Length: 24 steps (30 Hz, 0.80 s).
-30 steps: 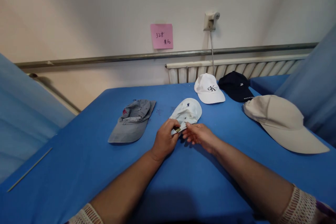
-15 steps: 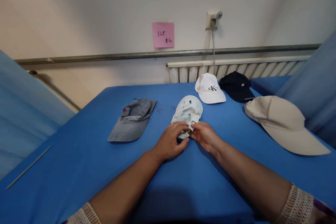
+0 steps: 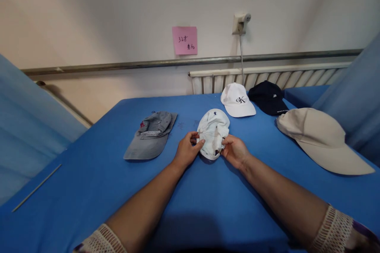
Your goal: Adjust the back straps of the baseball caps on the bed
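A small white cap [image 3: 213,132] with a tiny dark emblem lies folded on the blue table [image 3: 97,166], its back facing me. My left hand [image 3: 187,149] pinches the cap's left side, fingers curled on the fabric. My right hand [image 3: 235,150] grips the cap's right side the same way. The cap rests between both hands, near the middle of the table.
A grey cap [image 3: 151,134] lies to the left. A white cap with a black logo [image 3: 237,99], a dark navy cap [image 3: 268,97] and a large beige cap [image 3: 319,136] sit at the right. Behind are a radiator [image 3: 267,77], a pink note [image 3: 184,40] and a wall socket [image 3: 240,21].
Both hands moved from the strap at the cap's near edge out to its two sides. The cap now sits folded with its back turned toward me.
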Available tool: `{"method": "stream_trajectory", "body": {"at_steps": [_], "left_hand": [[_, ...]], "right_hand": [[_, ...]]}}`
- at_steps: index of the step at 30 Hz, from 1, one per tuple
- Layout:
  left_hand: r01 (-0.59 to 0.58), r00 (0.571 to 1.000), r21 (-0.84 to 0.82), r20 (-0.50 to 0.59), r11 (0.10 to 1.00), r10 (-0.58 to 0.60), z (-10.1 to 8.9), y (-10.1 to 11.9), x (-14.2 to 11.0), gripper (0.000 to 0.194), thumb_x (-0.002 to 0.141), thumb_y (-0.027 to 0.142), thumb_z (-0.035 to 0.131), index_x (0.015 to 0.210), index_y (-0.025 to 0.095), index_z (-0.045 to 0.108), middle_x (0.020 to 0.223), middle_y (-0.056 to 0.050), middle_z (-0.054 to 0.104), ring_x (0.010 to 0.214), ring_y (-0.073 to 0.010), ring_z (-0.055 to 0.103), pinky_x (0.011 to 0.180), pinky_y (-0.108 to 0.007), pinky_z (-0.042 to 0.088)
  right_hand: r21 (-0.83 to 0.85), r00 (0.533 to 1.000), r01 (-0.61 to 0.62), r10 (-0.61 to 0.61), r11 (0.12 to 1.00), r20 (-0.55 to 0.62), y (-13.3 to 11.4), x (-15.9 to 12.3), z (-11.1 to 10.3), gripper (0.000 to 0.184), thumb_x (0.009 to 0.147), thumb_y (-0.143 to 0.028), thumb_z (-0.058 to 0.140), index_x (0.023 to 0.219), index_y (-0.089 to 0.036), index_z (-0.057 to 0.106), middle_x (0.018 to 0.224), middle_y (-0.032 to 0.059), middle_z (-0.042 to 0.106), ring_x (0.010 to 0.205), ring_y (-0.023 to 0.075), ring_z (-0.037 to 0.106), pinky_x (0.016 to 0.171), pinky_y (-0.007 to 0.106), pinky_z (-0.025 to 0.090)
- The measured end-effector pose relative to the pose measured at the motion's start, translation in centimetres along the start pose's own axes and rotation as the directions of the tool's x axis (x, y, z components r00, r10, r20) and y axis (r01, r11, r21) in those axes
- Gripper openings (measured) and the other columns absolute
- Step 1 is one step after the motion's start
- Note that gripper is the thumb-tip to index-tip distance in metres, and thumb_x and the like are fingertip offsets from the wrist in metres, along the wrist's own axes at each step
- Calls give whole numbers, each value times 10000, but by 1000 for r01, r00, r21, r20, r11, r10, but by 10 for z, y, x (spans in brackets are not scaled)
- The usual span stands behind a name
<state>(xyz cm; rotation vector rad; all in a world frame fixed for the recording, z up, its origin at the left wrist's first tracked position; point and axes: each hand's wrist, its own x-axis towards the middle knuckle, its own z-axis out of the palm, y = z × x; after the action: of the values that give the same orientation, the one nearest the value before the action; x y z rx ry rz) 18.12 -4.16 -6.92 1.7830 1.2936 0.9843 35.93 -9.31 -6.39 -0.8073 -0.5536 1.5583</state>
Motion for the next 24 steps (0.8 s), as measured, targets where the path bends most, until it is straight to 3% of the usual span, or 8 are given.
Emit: {"method": "stream_trajectory", "body": {"at_steps": [5,9,16,20,24], "left_hand": [[15,997,0,70,1000,-15,3,-3,-1,377,699,358,692,1012,151,652,759,-3,660,617,-130,568,594,-250,458],[57,997,-31,52,998,-55,2,2,-1,247,675,324,689,846,150,656,666,15,622,579,-121,548,558,-234,427],[85,984,-322,-120,943,-130,-20,26,-1,272,648,366,731,787,144,656,712,-10,647,623,-118,564,618,-235,444],[103,984,-442,-89,891,-158,-26,28,-2,301,607,365,789,780,154,662,719,0,646,632,-107,560,632,-232,448],[101,984,-511,-76,853,-163,-26,24,0,318,609,359,797,803,149,657,734,1,638,634,-98,550,625,-224,447]], "right_hand": [[-22,996,22,-20,999,84,0,-4,2,363,542,-99,533,866,-188,671,765,18,707,671,186,633,625,293,502],[-55,993,32,-25,998,113,-1,-6,2,322,529,-99,537,807,-185,674,728,12,692,616,164,597,594,271,481],[-156,998,48,-43,987,37,-3,0,-1,359,513,-134,519,839,-182,664,763,34,710,620,190,590,556,287,451],[-175,999,36,-37,984,-2,-1,4,-5,395,518,-117,526,874,-175,686,843,41,726,672,190,594,608,296,461],[-151,986,130,-143,980,-82,-1,6,-8,315,507,-101,531,772,-177,685,748,19,697,629,168,549,581,278,428]]}}
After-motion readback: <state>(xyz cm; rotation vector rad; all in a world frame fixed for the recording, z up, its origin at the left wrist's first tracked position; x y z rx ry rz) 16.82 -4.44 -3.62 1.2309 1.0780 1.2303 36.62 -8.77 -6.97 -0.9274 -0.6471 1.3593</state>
